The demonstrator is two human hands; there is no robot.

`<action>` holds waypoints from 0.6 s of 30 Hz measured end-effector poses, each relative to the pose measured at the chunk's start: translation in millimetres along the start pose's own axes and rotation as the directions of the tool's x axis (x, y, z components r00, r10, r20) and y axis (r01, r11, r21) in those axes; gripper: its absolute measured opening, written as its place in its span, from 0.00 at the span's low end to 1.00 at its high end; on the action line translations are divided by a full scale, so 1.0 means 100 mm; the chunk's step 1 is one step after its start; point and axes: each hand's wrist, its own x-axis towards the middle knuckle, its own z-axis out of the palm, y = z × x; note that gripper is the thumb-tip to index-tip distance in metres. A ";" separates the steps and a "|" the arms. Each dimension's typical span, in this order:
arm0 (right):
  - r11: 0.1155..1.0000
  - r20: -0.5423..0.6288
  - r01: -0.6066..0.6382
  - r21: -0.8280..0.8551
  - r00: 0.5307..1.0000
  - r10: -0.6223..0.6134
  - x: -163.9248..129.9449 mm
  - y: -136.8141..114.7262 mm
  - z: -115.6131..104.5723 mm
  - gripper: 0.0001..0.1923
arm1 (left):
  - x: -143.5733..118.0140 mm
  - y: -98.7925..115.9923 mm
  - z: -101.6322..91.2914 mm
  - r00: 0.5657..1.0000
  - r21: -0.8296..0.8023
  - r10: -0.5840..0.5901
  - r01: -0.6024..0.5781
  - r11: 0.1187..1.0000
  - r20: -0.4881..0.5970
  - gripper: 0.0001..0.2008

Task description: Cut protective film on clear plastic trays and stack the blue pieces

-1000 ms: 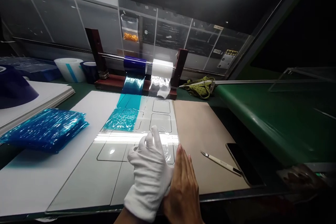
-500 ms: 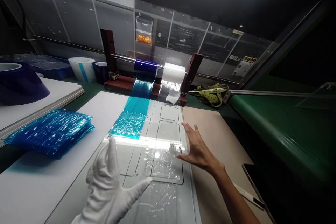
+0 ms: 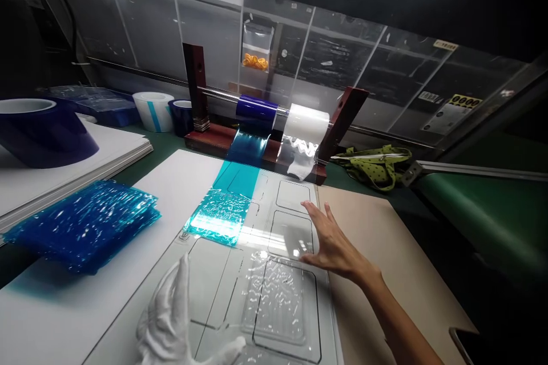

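Hands [image 3: 329,242] over clear film [image 3: 278,296]: wrinkled, glossy, flat on panel [image 3: 214,274].

A dark green desk [image 3: 171,145] carries a large white sheet [image 3: 64,302], a tan rectangular board [image 3: 385,256] at its right edge, and a stack of white boards [image 3: 107,154] at far left. At the back stand a dark red wooden roll stand [image 3: 222,140], a white tape roll [image 3: 153,110], a small dark blue tape roll [image 3: 182,116] and an olive dotted cloth pouch [image 3: 377,164].
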 end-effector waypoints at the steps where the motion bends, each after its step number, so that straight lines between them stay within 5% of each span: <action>1: 1.000 0.008 0.002 0.004 1.000 -0.002 0.01 0.01 0.00 0.59 | 0.01 0.00 0.01 1.000 0.003 0.015 -0.015 1.000 -0.003 0.60; 13: 0.996 0.024 -0.069 0.054 0.997 0.068 -0.07 0.10 0.00 0.64 | 0.04 0.04 0.06 0.999 0.035 0.045 -0.045 0.998 0.023 0.65; 18: 0.942 -0.068 -0.335 -0.021 0.941 0.333 -0.75 0.14 -0.15 0.35 | -0.03 0.07 -0.09 0.997 -0.034 -0.050 0.052 0.998 0.055 0.56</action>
